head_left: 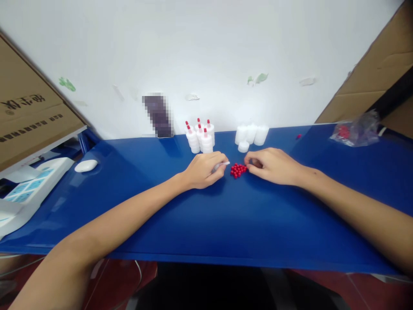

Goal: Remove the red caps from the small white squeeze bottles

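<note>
In my left hand (208, 170), a small white nozzle cap (223, 165) is pinched, its narrow tip pointing right. A pile of small red tip caps (238, 171) lies on the table between my hands. Curled at the pile's right edge, my right hand (271, 165) has its thumb and forefinger close around a red cap, partly hidden by the fingertips. Behind my left hand stand several white bottles with red-tipped nozzles (200, 137). Several plain white bottles (251, 134) stand behind the pile, with a short white piece (243, 147) in front of them.
The blue table (206, 224) meets a white wall. One loose red cap (299, 136) lies toward the back right, near a clear plastic bag (356, 131) with red pieces inside. A white mouse (86, 166) and a white device (37, 185) sit left. Cardboard boxes (35, 107) flank both sides.
</note>
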`<action>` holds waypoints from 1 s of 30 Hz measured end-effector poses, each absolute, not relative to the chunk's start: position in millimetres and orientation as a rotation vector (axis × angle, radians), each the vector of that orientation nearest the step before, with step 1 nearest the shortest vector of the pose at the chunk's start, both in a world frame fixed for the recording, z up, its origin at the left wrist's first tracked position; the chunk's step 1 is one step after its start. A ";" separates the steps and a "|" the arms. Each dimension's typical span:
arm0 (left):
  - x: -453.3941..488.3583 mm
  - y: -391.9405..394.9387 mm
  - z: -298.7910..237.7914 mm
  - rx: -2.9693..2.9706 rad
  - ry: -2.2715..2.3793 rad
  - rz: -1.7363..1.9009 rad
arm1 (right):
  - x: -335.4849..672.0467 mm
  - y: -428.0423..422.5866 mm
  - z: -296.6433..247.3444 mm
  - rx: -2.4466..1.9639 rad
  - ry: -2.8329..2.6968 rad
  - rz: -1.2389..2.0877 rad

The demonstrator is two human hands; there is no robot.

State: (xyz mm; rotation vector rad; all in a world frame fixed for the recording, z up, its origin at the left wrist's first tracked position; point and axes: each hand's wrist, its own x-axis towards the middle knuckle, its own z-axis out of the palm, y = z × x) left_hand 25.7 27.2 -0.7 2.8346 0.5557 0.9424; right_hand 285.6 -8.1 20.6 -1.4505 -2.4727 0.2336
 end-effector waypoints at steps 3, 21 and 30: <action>25.7 28.1 -2.1 2.820 0.559 0.933 | 279.2 -10.8 19.6 -1.425 -2.291 0.229; 23.0 29.1 -3.3 2.765 0.297 1.027 | 243.1 -47.4 16.2 -0.769 -2.249 0.252; 23.5 30.9 -5.3 2.712 0.342 1.015 | 245.2 -48.1 12.2 -0.797 -2.302 0.062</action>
